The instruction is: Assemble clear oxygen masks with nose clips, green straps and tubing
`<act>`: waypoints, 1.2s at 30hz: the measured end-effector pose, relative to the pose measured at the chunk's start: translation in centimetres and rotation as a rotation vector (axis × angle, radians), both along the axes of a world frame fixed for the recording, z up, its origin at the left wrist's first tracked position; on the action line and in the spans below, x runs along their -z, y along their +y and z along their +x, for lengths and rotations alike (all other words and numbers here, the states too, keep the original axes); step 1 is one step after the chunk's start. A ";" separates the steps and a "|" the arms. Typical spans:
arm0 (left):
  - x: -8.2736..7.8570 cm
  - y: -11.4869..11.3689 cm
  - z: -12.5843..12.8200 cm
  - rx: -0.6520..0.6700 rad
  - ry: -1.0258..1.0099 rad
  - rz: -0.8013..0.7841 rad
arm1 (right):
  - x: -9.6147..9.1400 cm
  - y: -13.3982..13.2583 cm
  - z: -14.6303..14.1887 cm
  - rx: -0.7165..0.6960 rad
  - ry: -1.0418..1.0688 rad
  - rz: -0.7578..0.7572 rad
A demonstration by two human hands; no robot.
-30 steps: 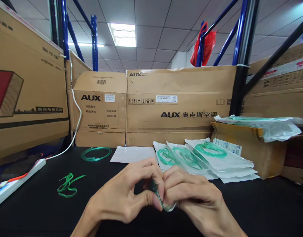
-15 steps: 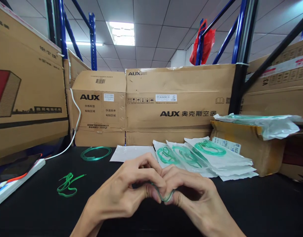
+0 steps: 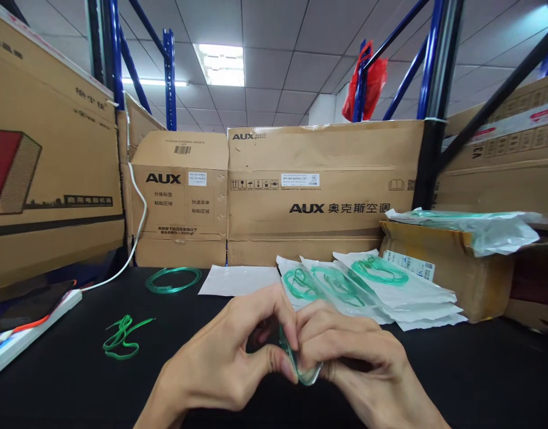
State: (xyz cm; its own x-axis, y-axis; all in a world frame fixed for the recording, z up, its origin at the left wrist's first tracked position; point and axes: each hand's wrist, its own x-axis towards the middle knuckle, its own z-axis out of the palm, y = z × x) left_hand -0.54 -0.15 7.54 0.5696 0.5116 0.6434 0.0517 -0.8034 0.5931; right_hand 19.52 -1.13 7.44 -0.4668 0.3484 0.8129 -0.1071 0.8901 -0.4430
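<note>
Both hands meet low in the middle of the head view around a small clear, green-tinted plastic piece, bent into a curve. My left hand pinches its left side between thumb and fingers. Pressed against the other side is my right hand, its fingers curled over the piece. Much of the piece is hidden by the fingers, and its exact kind cannot be made out. To the left lie a knotted green elastic strap and a coil of clear green tubing, both apart from the hands.
Behind the hands lie a white sheet or pouch and several clear-and-white pouches with green tubing inside. A cardboard box on the right carries more pouches. At left is a white power strip. AUX cartons line the back.
My left index finger has lifted and arched, so more of the clear piece shows between the hands. The piece's curved lower edge sits slightly lower. The things on the table have not moved.
</note>
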 end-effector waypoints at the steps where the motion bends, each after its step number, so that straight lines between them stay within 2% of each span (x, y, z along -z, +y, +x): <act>1: -0.1 -0.1 -0.1 0.002 0.007 0.001 | 0.1 0.0 0.0 -0.005 -0.005 -0.018; 6: -0.8 0.0 -0.7 0.015 -0.014 0.045 | -0.1 -0.3 -0.1 0.043 -0.052 -0.086; 11: -1.0 0.3 -1.6 0.076 -0.007 0.031 | -0.8 -1.1 0.5 0.106 -0.093 -0.032; 14: -1.1 0.3 -1.9 0.066 0.014 0.048 | -0.9 -1.3 0.6 0.140 -0.114 -0.002; 19: -1.3 -0.1 -1.6 0.034 0.043 0.079 | -0.4 -1.2 0.7 0.231 -0.156 0.168; 23: -1.3 -0.2 -1.3 0.001 0.060 0.111 | -0.2 -1.5 0.7 0.366 -0.218 0.349; 26: -1.2 -0.2 -1.3 -0.022 0.063 0.153 | -0.3 -1.8 0.7 0.452 -0.260 0.422; 31: -1.2 -0.2 -1.4 -0.058 0.046 0.218 | -0.7 -2.0 0.7 0.446 -0.218 0.505; 36: -1.2 -0.3 -1.7 -0.022 -0.029 0.245 | -1.2 -2.5 1.0 0.399 -0.270 0.441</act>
State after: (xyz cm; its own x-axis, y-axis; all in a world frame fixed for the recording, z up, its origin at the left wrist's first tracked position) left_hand -2.28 -0.40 8.73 0.5394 0.3504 0.7657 0.0569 -0.9224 0.3821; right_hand 20.57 -3.63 8.62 -0.5785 0.1980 0.7913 0.3334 0.9427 0.0078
